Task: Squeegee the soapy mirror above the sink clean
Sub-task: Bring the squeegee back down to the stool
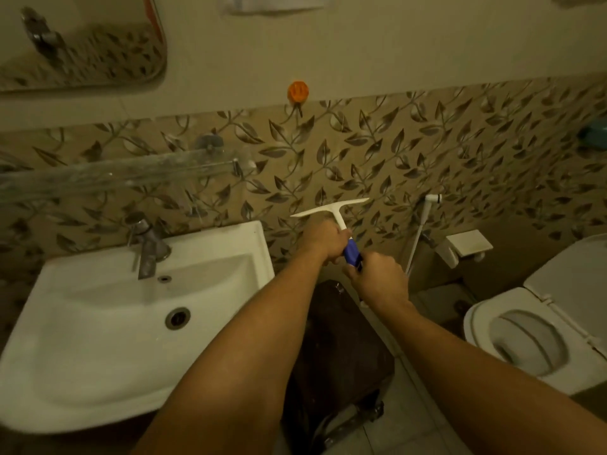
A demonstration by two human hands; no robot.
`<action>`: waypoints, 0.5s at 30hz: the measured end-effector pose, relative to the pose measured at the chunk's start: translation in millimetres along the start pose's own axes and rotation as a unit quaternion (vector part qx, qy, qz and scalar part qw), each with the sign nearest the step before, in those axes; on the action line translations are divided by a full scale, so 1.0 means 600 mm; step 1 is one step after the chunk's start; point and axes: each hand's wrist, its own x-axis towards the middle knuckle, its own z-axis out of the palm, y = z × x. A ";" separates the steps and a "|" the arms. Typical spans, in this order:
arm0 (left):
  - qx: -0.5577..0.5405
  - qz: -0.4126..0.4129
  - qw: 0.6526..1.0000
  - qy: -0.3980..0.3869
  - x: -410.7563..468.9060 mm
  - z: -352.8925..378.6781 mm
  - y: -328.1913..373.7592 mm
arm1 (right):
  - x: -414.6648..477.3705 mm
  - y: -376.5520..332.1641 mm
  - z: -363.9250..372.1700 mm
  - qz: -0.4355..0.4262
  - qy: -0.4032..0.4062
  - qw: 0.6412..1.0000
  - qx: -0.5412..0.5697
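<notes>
Here we held the squeegee [332,208] with both hands, low down in front of the leafy wall tiles [427,152]. It was to the right of the sink [98,339], not up at the mirror [82,50]. Its white blade was on top, tilted a bit, with the right end higher. Its blue handle pointed down toward us.

Our left hand [323,239] was curled tight round the top of the handle, where the white part met the blue. Our right hand [377,279] was curled round the bottom end of the handle, just below the left one.

The mirror was high up in the left corner, well away from the squeegee. We saw the leafy tiles in it and a shiny metal thing, but it was too blurry to tell if it had soap on it. Under it ran a glass shelf [115,175], and under that was the white sink with its grey tap [149,247] and round drain [177,318].

An orange hook [298,91] was stuck on the wall above the squeegee. A white toilet [474,321] with its lid up stood on the right. Between the sink and the toilet, under our hands, sat something dark brown [338,339] on the floor. A white spray hose [417,234] hung on the wall near our right hand, beside a white paper holder [466,246].
</notes>
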 end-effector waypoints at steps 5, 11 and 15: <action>0.014 -0.030 0.999 -0.012 0.008 0.069 -0.060 | -0.015 0.034 0.077 0.004 -0.043 0.999 0.022; 0.029 -0.058 0.997 -0.034 0.030 0.130 -0.134 | -0.020 0.063 0.167 0.010 -0.077 0.997 0.020; 0.025 -0.068 0.997 -0.042 0.046 0.176 -0.179 | -0.020 0.092 0.231 0.012 -0.080 0.997 0.015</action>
